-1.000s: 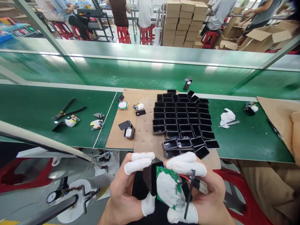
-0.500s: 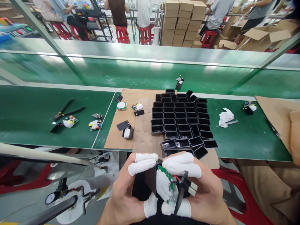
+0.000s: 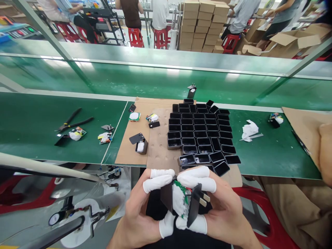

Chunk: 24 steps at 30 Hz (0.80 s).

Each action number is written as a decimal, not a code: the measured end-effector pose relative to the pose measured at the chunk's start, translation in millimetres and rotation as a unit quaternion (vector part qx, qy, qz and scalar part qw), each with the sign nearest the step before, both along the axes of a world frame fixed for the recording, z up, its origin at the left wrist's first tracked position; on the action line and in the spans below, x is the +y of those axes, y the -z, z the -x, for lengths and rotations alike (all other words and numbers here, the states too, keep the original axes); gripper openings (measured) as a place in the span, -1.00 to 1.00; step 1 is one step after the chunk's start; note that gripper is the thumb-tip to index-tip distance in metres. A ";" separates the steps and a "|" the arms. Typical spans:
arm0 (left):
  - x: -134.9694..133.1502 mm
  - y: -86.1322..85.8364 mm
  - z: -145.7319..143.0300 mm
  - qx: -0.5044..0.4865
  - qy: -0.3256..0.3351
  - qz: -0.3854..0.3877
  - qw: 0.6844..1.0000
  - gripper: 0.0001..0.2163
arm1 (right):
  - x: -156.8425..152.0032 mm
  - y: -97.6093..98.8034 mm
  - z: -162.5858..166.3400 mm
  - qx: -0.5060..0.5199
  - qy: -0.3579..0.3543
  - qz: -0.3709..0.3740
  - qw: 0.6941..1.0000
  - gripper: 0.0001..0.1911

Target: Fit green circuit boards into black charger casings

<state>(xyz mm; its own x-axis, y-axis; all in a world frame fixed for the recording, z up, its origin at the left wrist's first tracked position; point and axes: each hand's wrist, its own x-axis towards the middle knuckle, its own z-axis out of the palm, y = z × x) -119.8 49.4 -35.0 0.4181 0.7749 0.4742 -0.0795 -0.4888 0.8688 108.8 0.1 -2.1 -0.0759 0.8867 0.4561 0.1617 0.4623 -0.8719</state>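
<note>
My left hand [image 3: 145, 207], with white finger cots on its fingertips, grips a black charger housing [image 3: 166, 197]. In my right hand [image 3: 223, 204], also in finger cots, is a charger circuit board [image 3: 178, 200] coated with white paste, along with a black plug cover [image 3: 194, 206] that has two metal prongs. A red wire shows between board and cover. The board sits at the housing's mouth, partly inside as far as I can see. Both hands are close together over my lap, in front of several black housings [image 3: 199, 127] standing in rows on cardboard.
Loose circuit boards [image 3: 105, 137] and pliers [image 3: 74, 121] lie on the green table at left. A filled housing [image 3: 141, 147] stands on the cardboard [image 3: 124, 152]. White scraps [image 3: 250, 130] lie at right. Beyond is a green conveyor belt [image 3: 145, 83]; a person's sleeve is at far right.
My right hand has shifted left, bringing the plug cover and board closer to the housing. A plug charger on the belt has travelled left.
</note>
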 end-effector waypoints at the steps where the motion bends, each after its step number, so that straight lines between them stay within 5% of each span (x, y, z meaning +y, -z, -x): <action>1: 0.0 1.0 -0.3 -0.001 0.000 0.002 1.000 -0.25 | 0.4 -0.7 0.4 -0.001 0.000 0.005 1.000 -0.28; 15: 2.2 3.2 -5.3 -0.004 0.002 0.003 1.000 -0.26 | 1.1 -5.6 -3.7 -0.009 -0.022 0.038 0.999 -0.36; 24: 5.7 11.7 -0.4 0.003 -0.008 0.020 1.000 -0.26 | -3.9 -6.7 -9.7 0.003 0.012 -0.011 1.000 -0.27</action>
